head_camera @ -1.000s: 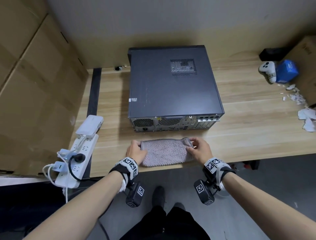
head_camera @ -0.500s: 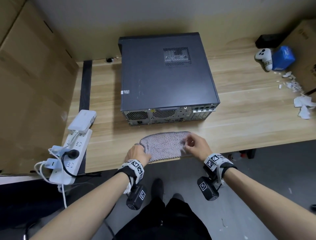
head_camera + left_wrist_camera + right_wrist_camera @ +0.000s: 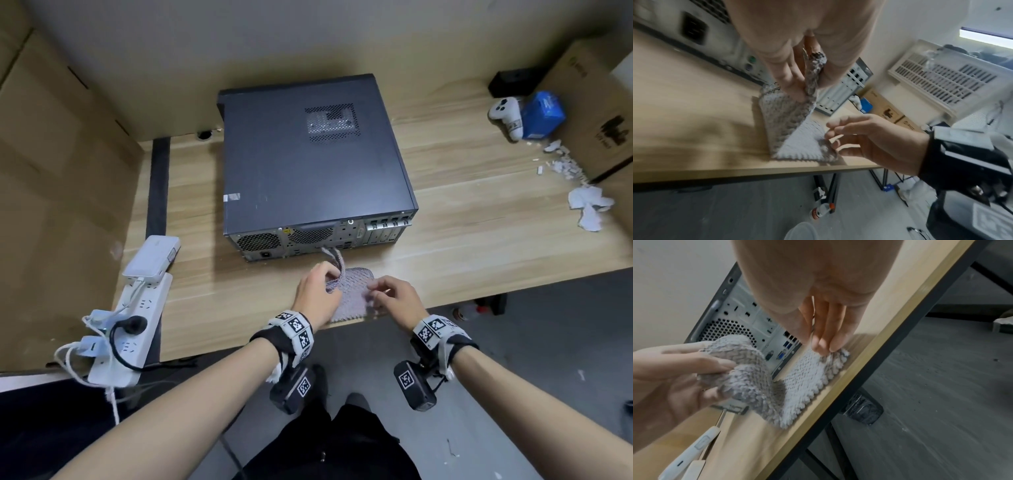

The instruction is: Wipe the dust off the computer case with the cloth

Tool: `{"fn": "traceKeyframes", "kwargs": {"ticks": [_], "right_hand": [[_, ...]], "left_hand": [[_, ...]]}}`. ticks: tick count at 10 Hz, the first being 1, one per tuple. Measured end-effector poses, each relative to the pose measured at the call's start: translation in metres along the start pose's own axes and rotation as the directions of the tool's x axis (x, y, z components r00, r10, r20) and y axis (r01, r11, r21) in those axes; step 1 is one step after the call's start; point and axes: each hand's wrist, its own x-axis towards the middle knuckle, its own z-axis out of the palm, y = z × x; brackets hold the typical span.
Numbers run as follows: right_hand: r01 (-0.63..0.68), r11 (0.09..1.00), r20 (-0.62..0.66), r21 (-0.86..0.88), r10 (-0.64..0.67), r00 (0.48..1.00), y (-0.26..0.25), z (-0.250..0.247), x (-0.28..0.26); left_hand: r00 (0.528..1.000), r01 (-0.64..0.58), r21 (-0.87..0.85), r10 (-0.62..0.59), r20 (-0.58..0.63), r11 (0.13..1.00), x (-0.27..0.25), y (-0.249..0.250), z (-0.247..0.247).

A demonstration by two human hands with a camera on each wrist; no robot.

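Note:
A dark grey computer case [image 3: 315, 164] lies flat on the wooden table [image 3: 479, 233], its rear ports [image 3: 748, 321] facing me. A grey knitted cloth [image 3: 354, 294] lies just in front of it at the table's near edge. My left hand [image 3: 334, 274] pinches the cloth's left edge between thumb and fingers [image 3: 807, 91] and holds it lifted and curled over [image 3: 748, 363]. My right hand [image 3: 373, 289] sets fairly straight fingertips [image 3: 821, 348] on the cloth's right edge, which stays flat on the table. In the left wrist view the cloth [image 3: 795, 129] slopes down toward the right hand [image 3: 831, 134].
A white power strip [image 3: 130, 329] with plugs and a white adapter [image 3: 154, 255] sits at the left. A game controller [image 3: 507, 114], a blue box [image 3: 543, 114] and paper scraps [image 3: 585, 202] lie at the far right. Cardboard boxes [image 3: 51, 171] flank both sides.
The cloth lay flat with a hand at each end. My left hand has since pinched the left edge, raised it and brought it rightward; the right hand stays at the right edge.

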Motion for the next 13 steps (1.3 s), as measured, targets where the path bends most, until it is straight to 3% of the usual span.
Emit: {"fn": "traceKeyframes", "kwargs": {"ticks": [1, 2, 3, 4, 5, 7, 8, 9, 10, 13], "right_hand": [[-0.032, 0.998, -0.091, -0.053, 0.027, 0.996, 0.008, -0.017, -0.002], [-0.077, 0.993, -0.175, -0.090, 0.061, 0.983, 0.016, -0.028, 0.000], [-0.132, 0.985, -0.166, -0.111, 0.113, 0.980, 0.016, -0.031, 0.004], [-0.158, 0.978, -0.098, -0.136, 0.146, 0.984, 0.008, -0.021, 0.008], [-0.135, 0.968, -0.051, -0.210, 0.127, 0.991, 0.000, -0.004, 0.009], [-0.087, 0.970, 0.026, -0.228, 0.095, 0.995, -0.018, 0.035, 0.009], [-0.053, 0.989, 0.139, -0.140, 0.073, 0.988, -0.039, 0.057, 0.016], [0.005, 0.992, 0.318, -0.123, 0.034, 0.947, -0.059, 0.084, 0.025], [0.045, 0.992, 0.408, -0.115, 0.006, 0.913, -0.071, 0.105, 0.029], [0.051, 0.972, 0.355, -0.231, 0.036, 0.934, -0.090, 0.092, 0.023]], "left_hand": [[0.976, -0.001, 0.011, -0.001, 0.217, 1.000, 0.001, 0.016, 0.021], [0.964, 0.043, 0.099, -0.067, 0.256, 0.994, 0.001, 0.012, 0.025], [0.971, 0.202, 0.245, -0.227, 0.078, 0.948, 0.007, -0.009, 0.020], [0.939, 0.315, 0.329, -0.342, 0.026, 0.890, 0.012, -0.030, 0.015], [0.896, 0.386, 0.267, -0.427, 0.120, 0.883, 0.009, -0.037, 0.019], [0.885, 0.455, 0.136, -0.464, 0.040, 0.880, 0.005, -0.048, -0.002], [0.883, 0.467, 0.070, -0.469, 0.010, 0.881, 0.002, -0.065, -0.038], [0.870, 0.492, 0.031, -0.491, -0.048, 0.870, -0.001, -0.081, -0.067], [0.856, 0.504, -0.042, -0.506, -0.106, 0.862, -0.001, -0.091, -0.082], [0.849, 0.528, 0.060, -0.524, -0.070, 0.847, -0.003, -0.088, -0.102]]}}
